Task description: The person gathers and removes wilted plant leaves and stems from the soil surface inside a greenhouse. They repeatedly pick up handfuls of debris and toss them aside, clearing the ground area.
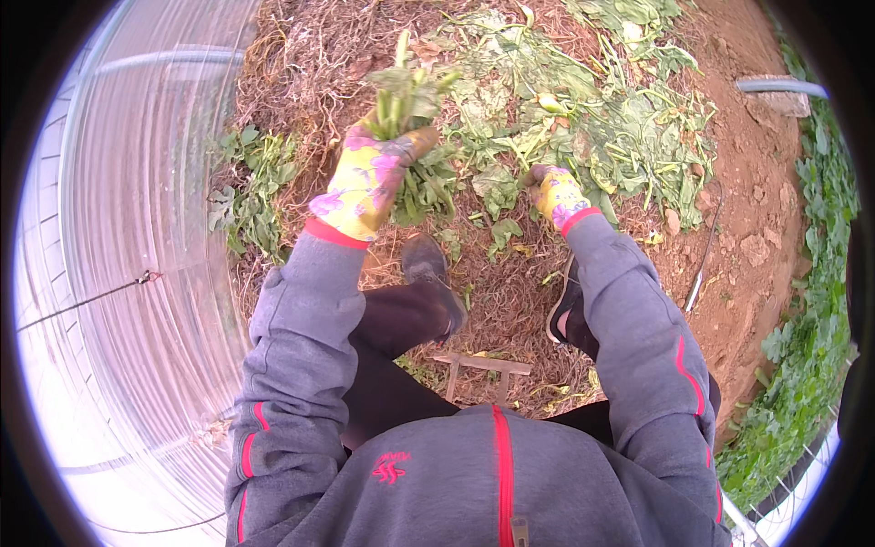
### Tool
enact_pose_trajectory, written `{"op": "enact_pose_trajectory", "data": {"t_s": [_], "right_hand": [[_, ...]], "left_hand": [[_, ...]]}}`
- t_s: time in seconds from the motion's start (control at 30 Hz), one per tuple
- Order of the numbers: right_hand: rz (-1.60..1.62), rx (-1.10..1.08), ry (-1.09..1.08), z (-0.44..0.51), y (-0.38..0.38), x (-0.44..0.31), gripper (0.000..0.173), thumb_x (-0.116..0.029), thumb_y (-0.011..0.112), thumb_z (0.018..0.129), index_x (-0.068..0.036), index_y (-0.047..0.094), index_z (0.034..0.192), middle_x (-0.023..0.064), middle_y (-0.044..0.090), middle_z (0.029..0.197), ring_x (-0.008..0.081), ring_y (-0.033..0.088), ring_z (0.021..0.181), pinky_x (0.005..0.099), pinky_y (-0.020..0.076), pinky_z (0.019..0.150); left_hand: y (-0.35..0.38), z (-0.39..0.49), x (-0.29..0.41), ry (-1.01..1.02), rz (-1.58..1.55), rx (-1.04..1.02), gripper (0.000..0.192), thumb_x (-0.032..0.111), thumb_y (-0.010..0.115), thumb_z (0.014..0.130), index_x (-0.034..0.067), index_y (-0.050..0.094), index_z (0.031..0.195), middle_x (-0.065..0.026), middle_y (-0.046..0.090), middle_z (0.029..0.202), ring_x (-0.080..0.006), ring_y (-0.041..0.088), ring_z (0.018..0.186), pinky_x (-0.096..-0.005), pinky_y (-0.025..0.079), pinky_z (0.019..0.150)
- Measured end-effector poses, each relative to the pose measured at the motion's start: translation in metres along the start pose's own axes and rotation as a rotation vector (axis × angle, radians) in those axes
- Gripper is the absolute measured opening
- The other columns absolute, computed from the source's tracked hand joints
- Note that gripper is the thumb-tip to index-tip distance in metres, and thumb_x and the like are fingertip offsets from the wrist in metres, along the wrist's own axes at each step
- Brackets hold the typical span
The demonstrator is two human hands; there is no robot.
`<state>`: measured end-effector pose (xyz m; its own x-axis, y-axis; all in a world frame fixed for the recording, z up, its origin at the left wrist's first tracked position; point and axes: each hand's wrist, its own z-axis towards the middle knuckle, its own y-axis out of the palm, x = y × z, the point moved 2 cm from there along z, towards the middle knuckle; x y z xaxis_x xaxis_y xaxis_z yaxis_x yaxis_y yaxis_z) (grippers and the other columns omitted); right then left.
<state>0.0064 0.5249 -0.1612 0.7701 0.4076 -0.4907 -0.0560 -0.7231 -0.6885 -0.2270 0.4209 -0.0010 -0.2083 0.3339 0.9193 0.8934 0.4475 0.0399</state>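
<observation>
My left hand [366,174], in a yellow glove with pink flowers, grips a bunch of green stems and leaves [403,102]. The bunch is partly blurred, with stems sticking up past the thumb and leaves hanging below. Lower and to the right, my right hand [557,195], gloved alike, is at the near edge of a heap of cut, wilting leafy vines [636,143]. Its fingers curl in towards the leaves, and their tips are hidden, so whether they hold anything cannot be told. A small pale green fruit or bud [550,102] lies among the vines.
Clear plastic sheeting [150,171] rises at the left beside dry, tangled vines [307,68] and a leafy clump [263,174]. A wooden stool frame [485,362] shows between my legs. Rightward are a thin metal-ended rod [696,290], bare soil [742,225] and growing plants [820,273].
</observation>
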Motion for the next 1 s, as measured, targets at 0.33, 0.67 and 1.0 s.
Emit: {"op": "enact_pose_trajectory", "data": {"t_s": [0.33,0.67,1.0], "right_hand": [[0.752,0.098,-0.296,-0.068,-0.086,-0.160,0.040,-0.009,0.053,0.083,0.006,0.047,0.120,0.0159,0.063,0.098,0.0187,0.062,0.080,0.0300,0.0496,0.072],[0.881,0.266,0.011,-0.056,-0.071,-0.070,0.026,-0.018,0.061,0.085,-0.001,0.058,0.104,0.0062,0.064,0.084,0.0125,0.060,0.067,0.0234,0.0474,0.057],[0.921,0.249,0.260,-0.046,-0.037,0.011,0.031,-0.019,0.061,0.084,-0.002,0.055,0.111,0.0064,0.065,0.088,0.0148,0.062,0.069,0.0248,0.0500,0.058]], "left_hand": [[-0.009,-0.019,-0.003,0.052,0.369,-0.346,0.048,0.002,0.062,0.077,0.004,0.052,0.124,-0.0043,0.063,0.106,-0.0114,0.057,0.097,-0.0272,0.045,0.086],[-0.223,-0.140,0.034,0.028,0.250,0.287,0.044,-0.001,0.064,0.076,0.001,0.055,0.119,-0.0024,0.064,0.100,-0.0101,0.058,0.088,-0.0246,0.047,0.077],[-0.315,-0.006,-0.016,-0.252,1.093,0.539,0.084,0.036,0.077,0.068,0.000,0.041,0.134,-0.0214,0.054,0.126,-0.0295,0.050,0.119,-0.0354,0.038,0.100]]}}
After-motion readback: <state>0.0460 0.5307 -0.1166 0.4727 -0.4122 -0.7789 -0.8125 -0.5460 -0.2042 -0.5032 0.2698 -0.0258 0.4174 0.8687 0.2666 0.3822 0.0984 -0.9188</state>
